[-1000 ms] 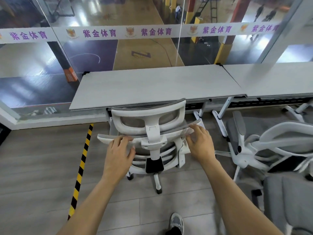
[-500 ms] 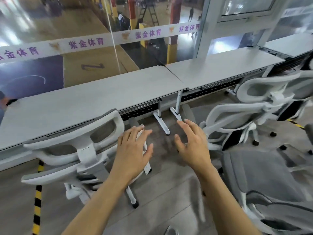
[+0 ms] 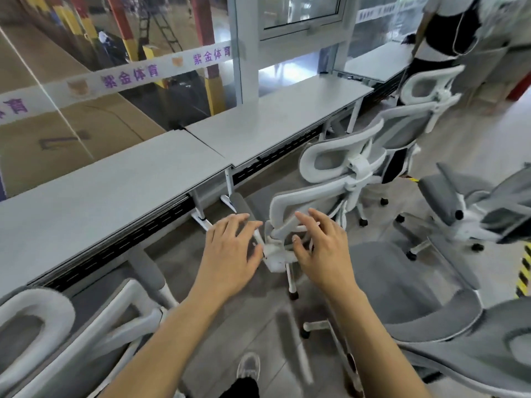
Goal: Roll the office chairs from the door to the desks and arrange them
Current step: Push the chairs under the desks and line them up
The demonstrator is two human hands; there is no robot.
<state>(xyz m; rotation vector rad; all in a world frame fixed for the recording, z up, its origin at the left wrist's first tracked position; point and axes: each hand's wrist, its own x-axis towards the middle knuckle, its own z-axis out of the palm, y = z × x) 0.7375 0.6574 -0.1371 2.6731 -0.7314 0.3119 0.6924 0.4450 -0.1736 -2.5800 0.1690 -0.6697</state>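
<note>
Head view: white-framed grey-mesh chair (image 3: 305, 194) apparently untouched by splayed, empty left hand (image 3: 230, 255) and right hand (image 3: 323, 251).

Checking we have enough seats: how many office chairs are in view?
5 chairs: bottom-left chair at the desk, middle chair in the centre, far chair by the standing person, right chair, bottom-right chair. More may sit off-frame.

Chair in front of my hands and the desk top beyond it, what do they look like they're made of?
Chair: white frame looks like moulded matte plastic, smooth and curved; grey back panels look like mesh. Desk top: probably pale grey matte laminate, flat and thin-edged; core hidden.
</note>
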